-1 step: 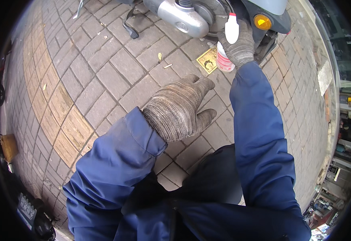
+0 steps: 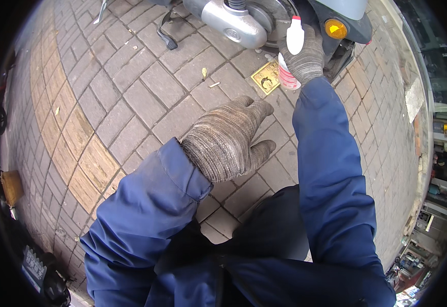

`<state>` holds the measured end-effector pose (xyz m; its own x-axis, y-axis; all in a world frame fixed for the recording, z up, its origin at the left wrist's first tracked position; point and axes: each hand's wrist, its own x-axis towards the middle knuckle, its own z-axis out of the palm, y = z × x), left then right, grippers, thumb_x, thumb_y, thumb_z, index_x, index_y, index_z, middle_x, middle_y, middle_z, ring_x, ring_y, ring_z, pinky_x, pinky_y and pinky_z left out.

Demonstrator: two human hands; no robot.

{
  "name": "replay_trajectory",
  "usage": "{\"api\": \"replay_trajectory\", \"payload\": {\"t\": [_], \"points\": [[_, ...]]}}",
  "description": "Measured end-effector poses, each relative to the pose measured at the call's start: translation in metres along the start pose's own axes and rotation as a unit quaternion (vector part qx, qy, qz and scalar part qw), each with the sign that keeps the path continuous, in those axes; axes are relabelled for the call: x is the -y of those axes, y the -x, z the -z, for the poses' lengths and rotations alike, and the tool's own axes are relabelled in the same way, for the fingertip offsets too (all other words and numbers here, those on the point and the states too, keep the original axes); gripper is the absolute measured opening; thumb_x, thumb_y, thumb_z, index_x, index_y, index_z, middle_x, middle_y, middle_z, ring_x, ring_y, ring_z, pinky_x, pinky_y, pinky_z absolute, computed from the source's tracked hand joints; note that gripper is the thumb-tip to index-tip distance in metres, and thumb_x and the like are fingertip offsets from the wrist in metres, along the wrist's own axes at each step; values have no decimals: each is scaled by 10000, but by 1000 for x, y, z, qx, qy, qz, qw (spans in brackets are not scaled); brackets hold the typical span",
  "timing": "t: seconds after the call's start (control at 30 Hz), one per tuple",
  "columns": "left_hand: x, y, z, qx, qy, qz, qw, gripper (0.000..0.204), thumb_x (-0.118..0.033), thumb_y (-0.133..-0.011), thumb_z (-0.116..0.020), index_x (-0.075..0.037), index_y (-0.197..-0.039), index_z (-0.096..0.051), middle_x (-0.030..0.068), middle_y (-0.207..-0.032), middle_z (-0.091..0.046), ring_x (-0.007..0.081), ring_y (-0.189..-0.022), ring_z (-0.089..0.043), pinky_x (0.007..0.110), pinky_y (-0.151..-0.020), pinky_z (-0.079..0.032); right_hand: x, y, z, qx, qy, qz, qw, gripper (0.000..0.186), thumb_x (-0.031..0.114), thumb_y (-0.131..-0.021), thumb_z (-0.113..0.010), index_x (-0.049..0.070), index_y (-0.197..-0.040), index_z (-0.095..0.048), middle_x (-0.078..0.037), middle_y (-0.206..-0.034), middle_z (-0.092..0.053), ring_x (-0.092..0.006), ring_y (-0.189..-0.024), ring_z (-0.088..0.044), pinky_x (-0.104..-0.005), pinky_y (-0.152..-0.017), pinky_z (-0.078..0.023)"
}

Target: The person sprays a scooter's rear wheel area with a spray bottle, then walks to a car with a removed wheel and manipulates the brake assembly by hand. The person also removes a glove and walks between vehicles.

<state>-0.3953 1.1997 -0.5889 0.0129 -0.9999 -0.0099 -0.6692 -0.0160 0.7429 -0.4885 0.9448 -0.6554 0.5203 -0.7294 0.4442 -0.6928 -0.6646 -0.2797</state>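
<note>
A spray bottle with a white head (image 2: 295,40) and a red nozzle tip is in my right hand (image 2: 306,56), which wears a grey-brown knitted glove. Below the glove the bottle's red-and-white body (image 2: 288,78) shows; the fingers on its neck are mostly hidden. The nozzle points away from me, beside the scooter wheel (image 2: 279,20). My left hand (image 2: 227,137), gloved alike, hovers over the paving with thumb and fingers apart and nothing in it. Just left of the bottle, a small yellow-gold square plate (image 2: 266,78) with a dark mark lies on the ground.
The scooter's silver drive housing (image 2: 231,25) and its grey rear body with an orange reflector (image 2: 335,29) stand at the far side. A black kickstand or pedal piece (image 2: 167,38) juts out left of them. Shelves with goods (image 2: 438,199) line the right edge.
The bottle's lower end has swung very slightly to the right and away from me in my right hand. My left hand stays in nearly the same place.
</note>
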Motion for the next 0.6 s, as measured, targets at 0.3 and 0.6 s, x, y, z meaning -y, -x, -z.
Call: {"api": "replay_trajectory", "payload": {"t": [0.3, 0.6], "points": [[10, -10, -2, 21, 22, 27, 999, 499, -266, -811, -690, -11, -1201, -512, 209, -1113, -562, 390, -1032, -568, 441, -876, -473, -54, 1, -29, 113, -34, -75, 990, 648, 352, -702, -761, 27, -1194, -492, -228, -1079, -588, -378, -993, -589, -443, -895, -477], [4, -14, -6, 14, 17, 4, 1000, 518, -280, -801, -698, -15, -1208, -518, 201, -1104, -568, 376, -1018, -581, 429, -872, -478, -39, 13, -10, 42, -198, 15, 979, 571, 239, -725, -758, 9, -1184, -507, -195, -1003, -633, -328, -938, -630, -405, -823, -504]]}}
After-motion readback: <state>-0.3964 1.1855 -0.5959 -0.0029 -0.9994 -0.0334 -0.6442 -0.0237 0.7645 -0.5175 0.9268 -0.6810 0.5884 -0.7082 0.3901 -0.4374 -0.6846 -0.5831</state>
